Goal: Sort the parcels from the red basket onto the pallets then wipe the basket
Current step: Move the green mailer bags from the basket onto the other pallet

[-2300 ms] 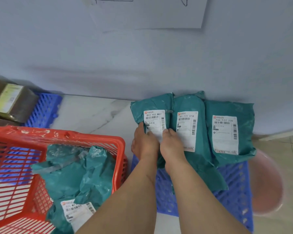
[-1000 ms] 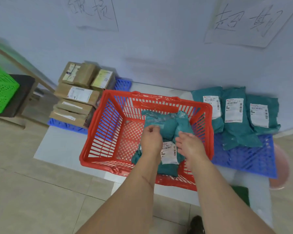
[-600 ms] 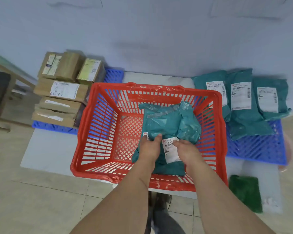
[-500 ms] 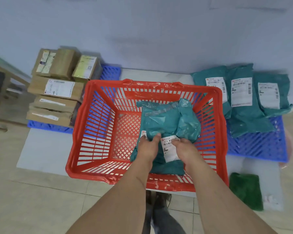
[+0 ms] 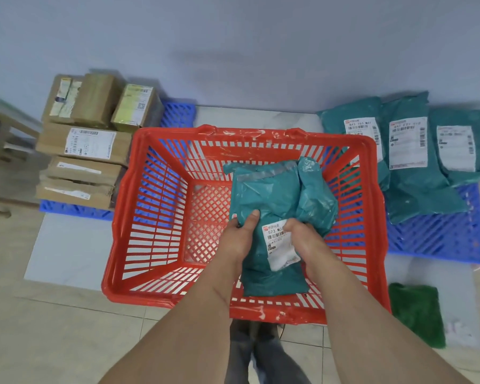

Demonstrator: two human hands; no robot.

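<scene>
Nearest, left hand (image 5: 237, 236) and right hand (image 5: 306, 239) both grasping the teal parcel (image 5: 272, 256) with the white label, low inside the red basket (image 5: 155, 217). Beside it, further in, a second teal parcel (image 5: 277, 187), partly under the first. Near right of the basket, a green cloth (image 5: 416, 314) on the floor. Far left, brown cardboard boxes (image 5: 89, 142) stacked on a blue pallet (image 5: 75, 210). Far right, three teal bags (image 5: 408, 151) side by side on another blue pallet (image 5: 438, 234), against the wall.
</scene>
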